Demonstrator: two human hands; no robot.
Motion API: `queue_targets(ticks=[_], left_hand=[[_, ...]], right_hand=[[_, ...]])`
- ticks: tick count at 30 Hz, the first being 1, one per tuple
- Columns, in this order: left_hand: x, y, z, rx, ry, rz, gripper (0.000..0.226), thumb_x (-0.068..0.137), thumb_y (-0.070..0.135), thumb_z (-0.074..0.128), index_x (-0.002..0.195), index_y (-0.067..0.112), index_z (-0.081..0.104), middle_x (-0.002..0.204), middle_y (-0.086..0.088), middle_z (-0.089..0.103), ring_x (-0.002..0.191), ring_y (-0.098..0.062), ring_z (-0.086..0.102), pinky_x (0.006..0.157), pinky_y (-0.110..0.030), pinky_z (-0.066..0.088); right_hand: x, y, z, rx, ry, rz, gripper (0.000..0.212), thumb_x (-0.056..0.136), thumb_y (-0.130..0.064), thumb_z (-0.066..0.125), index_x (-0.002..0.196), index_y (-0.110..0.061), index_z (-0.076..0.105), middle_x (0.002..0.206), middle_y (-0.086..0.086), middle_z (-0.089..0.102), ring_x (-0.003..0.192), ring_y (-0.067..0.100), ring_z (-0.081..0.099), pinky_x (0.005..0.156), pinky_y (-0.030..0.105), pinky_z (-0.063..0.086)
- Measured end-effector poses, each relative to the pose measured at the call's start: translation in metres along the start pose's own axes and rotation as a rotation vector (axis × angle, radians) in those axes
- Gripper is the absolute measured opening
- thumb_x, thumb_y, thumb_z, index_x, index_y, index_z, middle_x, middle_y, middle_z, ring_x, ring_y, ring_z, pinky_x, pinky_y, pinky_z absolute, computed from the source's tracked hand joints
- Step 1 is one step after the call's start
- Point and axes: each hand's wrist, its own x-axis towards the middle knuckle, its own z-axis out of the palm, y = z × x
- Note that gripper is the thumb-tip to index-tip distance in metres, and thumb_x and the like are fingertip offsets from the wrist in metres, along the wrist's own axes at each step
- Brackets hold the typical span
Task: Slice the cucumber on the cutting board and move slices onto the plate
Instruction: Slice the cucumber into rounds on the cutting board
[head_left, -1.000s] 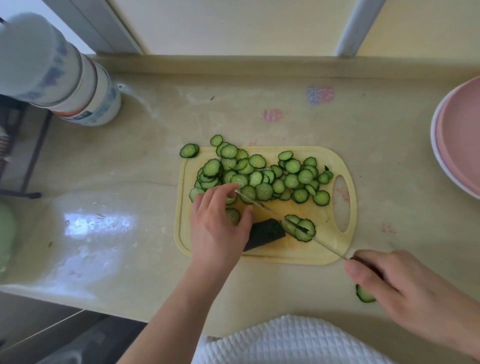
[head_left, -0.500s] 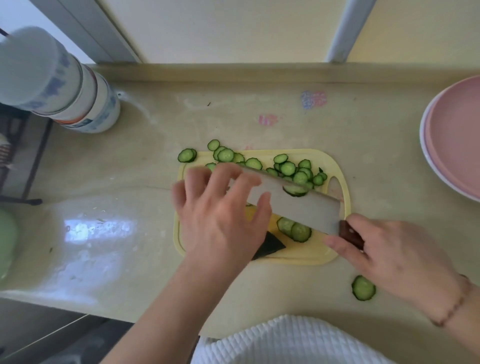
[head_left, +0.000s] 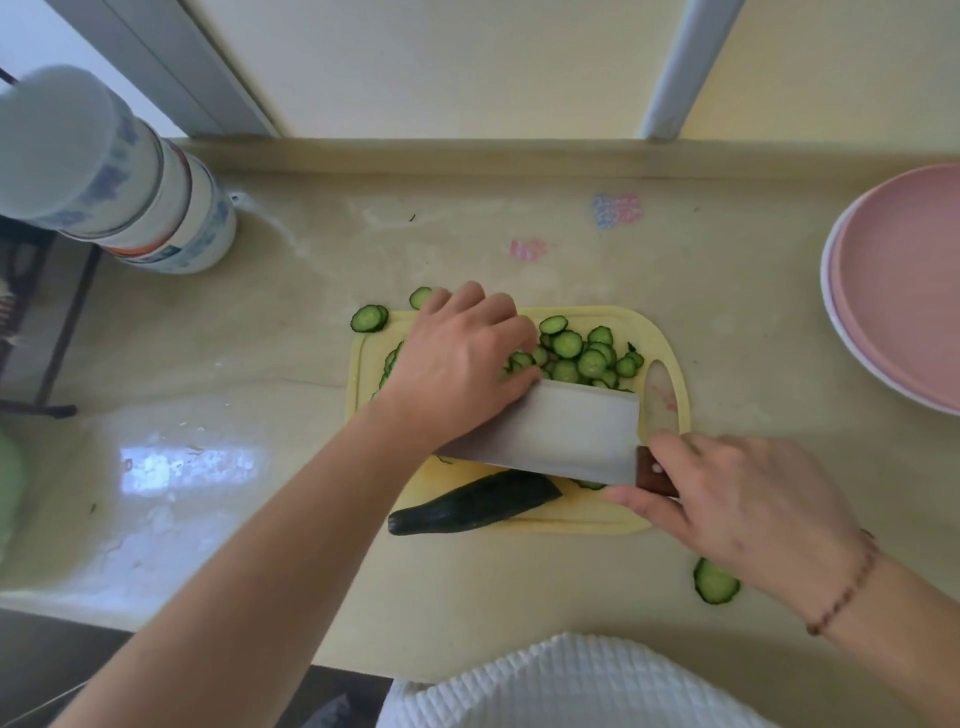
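my right hand (head_left: 737, 506) grips the cleaver (head_left: 550, 431) by its handle, blade flat over the yellow cutting board (head_left: 670, 364). my left hand (head_left: 462, 364) lies with fingers curved over the cucumber slices (head_left: 576, 353), against the blade. the uncut cucumber end (head_left: 472, 504) sits near the board's front edge. the pink plate (head_left: 904, 291) is well apart, on the tabletop (head_left: 260, 338) to the right.

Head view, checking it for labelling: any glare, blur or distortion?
Head view: window glare on the wet counter at left; the jar stack is blurred and bent by the wide lens; hands, knife and slices read sharp.
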Motion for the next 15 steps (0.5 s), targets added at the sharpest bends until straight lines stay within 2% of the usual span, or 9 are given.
queue_targets(ticks=[3,6,8,10,13,15], left_hand=[[-0.003,-0.025,0.006,0.075,0.100,0.016,0.011,0.079,0.016,0.077,0.088,0.013,0.072,0.086,-0.005,0.064,0.077,-0.030,0.055,0.067,-0.038,0.040],[-0.009,-0.035,0.005,0.019,0.185,-0.153,0.003,0.088,0.009,0.070,0.091,0.008,0.071,0.088,-0.007,0.063,0.077,-0.031,0.056,0.067,-0.040,0.046],[-0.015,-0.026,0.001,-0.110,0.280,-0.311,0.004,0.091,0.007,0.067,0.092,0.006,0.071,0.087,-0.006,0.063,0.078,-0.025,0.057,0.066,-0.035,0.047],[-0.020,-0.007,0.000,-0.221,0.295,-0.386,0.006,0.093,0.008,0.064,0.092,0.006,0.069,0.083,-0.001,0.062,0.074,-0.018,0.057,0.061,-0.029,0.049],[-0.023,0.029,-0.003,-0.272,0.048,-0.301,0.009,0.095,0.020,0.064,0.090,0.013,0.068,0.078,0.006,0.060,0.068,-0.014,0.058,0.055,-0.031,0.052],[-0.020,0.054,-0.008,-0.207,-0.201,-0.284,0.021,0.096,0.038,0.063,0.093,0.018,0.065,0.081,0.007,0.060,0.073,-0.015,0.059,0.061,-0.028,0.049]], right_hand=[[-0.008,0.008,0.000,-0.018,-0.002,0.001,0.058,0.090,-0.068,0.028,0.069,-0.019,0.050,0.046,-0.005,0.048,0.032,0.020,0.046,0.037,0.020,0.023],[-0.027,0.024,0.000,-0.014,0.008,0.056,0.058,0.089,-0.071,0.029,0.072,-0.020,0.051,0.052,-0.003,0.055,0.039,0.027,0.055,0.037,0.024,0.031],[-0.042,0.037,0.000,0.038,0.039,0.163,0.057,0.087,-0.077,0.027,0.075,-0.024,0.047,0.055,0.000,0.057,0.046,0.031,0.059,0.037,0.033,0.041],[-0.055,0.048,0.000,0.089,0.083,0.310,0.059,0.084,-0.081,0.026,0.073,-0.025,0.042,0.052,0.001,0.055,0.046,0.032,0.059,0.038,0.039,0.045],[-0.064,0.058,-0.001,0.101,0.110,0.475,0.062,0.082,-0.083,0.023,0.066,-0.024,0.035,0.045,-0.004,0.045,0.040,0.030,0.054,0.037,0.041,0.045],[-0.061,0.059,-0.003,0.095,0.098,0.509,0.060,0.084,-0.079,0.027,0.062,-0.024,0.032,0.042,-0.008,0.034,0.037,0.029,0.049,0.035,0.039,0.044]])
